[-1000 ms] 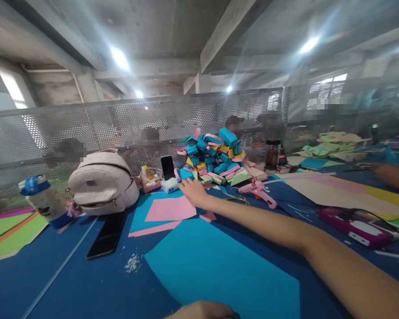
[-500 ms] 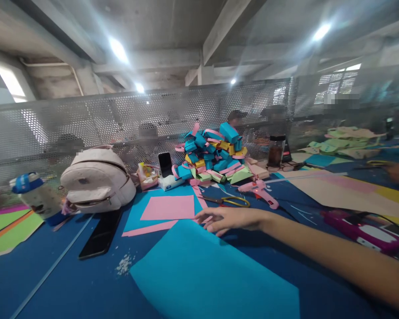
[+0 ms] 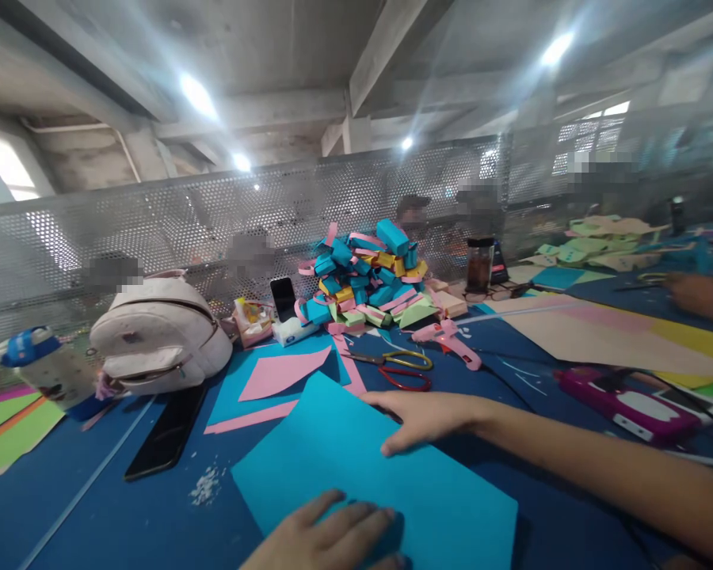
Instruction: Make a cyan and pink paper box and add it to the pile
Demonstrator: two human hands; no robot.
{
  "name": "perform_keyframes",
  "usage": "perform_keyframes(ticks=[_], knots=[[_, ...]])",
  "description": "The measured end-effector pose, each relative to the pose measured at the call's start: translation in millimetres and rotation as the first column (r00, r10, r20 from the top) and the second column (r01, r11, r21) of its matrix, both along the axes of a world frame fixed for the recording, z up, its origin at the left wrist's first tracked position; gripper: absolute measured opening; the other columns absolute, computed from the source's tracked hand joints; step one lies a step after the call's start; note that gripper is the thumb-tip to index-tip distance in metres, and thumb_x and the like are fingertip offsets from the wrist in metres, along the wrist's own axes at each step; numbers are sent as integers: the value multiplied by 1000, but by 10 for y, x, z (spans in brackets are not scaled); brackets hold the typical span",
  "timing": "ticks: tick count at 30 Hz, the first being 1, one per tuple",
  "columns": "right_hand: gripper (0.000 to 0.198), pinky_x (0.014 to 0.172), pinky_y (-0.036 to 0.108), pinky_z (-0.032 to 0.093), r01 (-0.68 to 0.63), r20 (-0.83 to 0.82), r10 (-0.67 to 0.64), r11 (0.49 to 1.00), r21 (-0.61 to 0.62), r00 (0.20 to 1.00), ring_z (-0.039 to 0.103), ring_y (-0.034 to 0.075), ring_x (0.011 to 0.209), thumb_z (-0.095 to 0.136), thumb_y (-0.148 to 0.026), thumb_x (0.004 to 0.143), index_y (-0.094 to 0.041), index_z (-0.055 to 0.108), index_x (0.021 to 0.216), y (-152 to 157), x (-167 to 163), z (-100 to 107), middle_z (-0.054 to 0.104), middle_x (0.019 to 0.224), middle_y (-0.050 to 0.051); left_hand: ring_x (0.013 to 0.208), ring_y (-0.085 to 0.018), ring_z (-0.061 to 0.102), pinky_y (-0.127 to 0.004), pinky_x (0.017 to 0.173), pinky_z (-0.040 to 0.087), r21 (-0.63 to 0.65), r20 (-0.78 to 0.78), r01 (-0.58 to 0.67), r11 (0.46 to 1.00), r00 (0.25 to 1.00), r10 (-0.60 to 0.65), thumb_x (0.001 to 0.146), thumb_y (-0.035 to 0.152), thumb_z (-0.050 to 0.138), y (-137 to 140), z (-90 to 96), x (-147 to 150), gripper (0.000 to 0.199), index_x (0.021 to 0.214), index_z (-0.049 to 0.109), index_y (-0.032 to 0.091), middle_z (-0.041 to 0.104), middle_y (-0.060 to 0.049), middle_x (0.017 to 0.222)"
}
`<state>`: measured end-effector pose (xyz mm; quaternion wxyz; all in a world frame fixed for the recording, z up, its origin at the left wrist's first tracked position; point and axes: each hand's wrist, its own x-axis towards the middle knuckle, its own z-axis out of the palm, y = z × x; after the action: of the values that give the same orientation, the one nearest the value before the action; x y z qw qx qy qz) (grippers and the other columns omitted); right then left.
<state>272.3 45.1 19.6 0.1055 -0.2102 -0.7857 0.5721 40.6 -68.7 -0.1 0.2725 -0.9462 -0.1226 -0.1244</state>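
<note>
A large blue sheet of paper (image 3: 356, 443) lies in front of me, its far corner raised over the other sheets. My right hand (image 3: 431, 419) grips its far right edge, the thumb on top and the fingers partly hidden behind the edge. At the bottom, my left hand (image 3: 336, 534) rests over the near part of the sheet with its fingers spread and nothing held. Just beyond the sheet are scissors (image 3: 386, 360) with one yellow and one red handle loop. A pink sheet (image 3: 279, 374) lies to the left on another blue sheet (image 3: 226, 396).
A pink glue gun (image 3: 448, 340) lies beyond my right arm. Farther back rises a pile of folded paper pieces (image 3: 371, 277). On the left are a white backpack (image 3: 160, 336), a bottle (image 3: 51, 372) and a black phone (image 3: 166, 431). A purple device (image 3: 627, 404) sits on the right. Another person's hand (image 3: 704, 297) shows at far right.
My left hand has come into view over the blue sheet. My right hand's thumb has moved onto the sheet's edge. The pink sheet's right corner has lifted.
</note>
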Motion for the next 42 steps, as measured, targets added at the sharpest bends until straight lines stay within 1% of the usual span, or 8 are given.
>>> perform_keyframes(ticks=[10, 15, 20, 22, 27, 32, 37, 42], knots=[[54, 66, 27, 44, 337, -149, -322, 937, 91, 935, 55, 15, 69, 48, -35, 92, -26, 36, 144, -253, 112, 217, 59, 84, 0, 113, -18, 60, -35, 105, 41, -261, 161, -41, 965, 983, 85, 104, 24, 32, 200, 447, -426, 33, 118, 62, 24, 67, -5, 123], [52, 64, 28, 44, 368, -362, -337, 929, 20, 869, 54, 16, 68, 44, -26, 86, -25, 38, 138, -313, 103, 328, 60, 87, 2, 115, -18, 59, -36, 105, 39, -333, 280, -7, 943, 954, 106, 104, 24, 33, 240, 690, -490, 32, 118, 61, 26, 68, -5, 121], [26, 62, 27, 43, 379, -436, -268, 906, 190, 859, 55, 16, 70, 43, -21, 85, -21, 54, 109, -358, 191, 383, 59, 88, 4, 118, -20, 56, -38, 102, 41, -343, 242, 20, 939, 968, 68, 103, 24, 32, 327, 669, -540, 34, 122, 60, 27, 63, -5, 128], [18, 65, 28, 43, 418, -364, -273, 809, 414, 890, 57, 17, 74, 47, -23, 89, -22, 57, 103, -379, 213, 387, 62, 90, 4, 123, -24, 53, -42, 102, 43, -351, 164, -90, 932, 974, 156, 98, 18, 41, 352, 601, -549, 35, 127, 57, 29, 57, -6, 137], [21, 70, 31, 39, 135, -31, -276, 367, 920, 961, 58, 19, 74, 47, -31, 96, -25, 66, 100, -407, 234, 428, 66, 84, 5, 128, -33, 48, -54, 97, 47, -340, 133, -506, 793, 809, 573, 90, 6, 41, 468, 354, -651, 50, 136, 50, 25, 46, -13, 145], [24, 69, 33, 37, 36, -16, -314, 59, 998, 949, 53, 21, 81, 47, -31, 97, -23, 67, 87, -448, 193, 514, 62, 91, 9, 128, -25, 51, -43, 103, 46, -520, 294, -374, 768, 766, 572, 97, 20, 39, 488, 338, -763, 38, 134, 50, 23, 55, -8, 138], [13, 77, 33, 40, -181, 204, -109, 188, 965, 973, 56, 20, 88, 52, -26, 93, -19, 63, 93, -569, 25, 488, 65, 101, 8, 110, -16, 65, -25, 93, 52, -693, 326, -283, 663, 697, 639, 101, 34, 40, 104, 639, -504, 29, 124, 57, 33, 69, 4, 119], [8, 57, 30, 35, -359, 372, 14, 306, 882, 928, 58, 16, 64, 60, -26, 88, -18, 61, 86, -685, -158, 449, 70, 79, 1, 78, -14, 73, -17, 65, 55, -534, 310, -169, 829, 873, 377, 100, 53, 29, -136, 667, -242, 43, 127, 54, 30, 76, 3, 96]])
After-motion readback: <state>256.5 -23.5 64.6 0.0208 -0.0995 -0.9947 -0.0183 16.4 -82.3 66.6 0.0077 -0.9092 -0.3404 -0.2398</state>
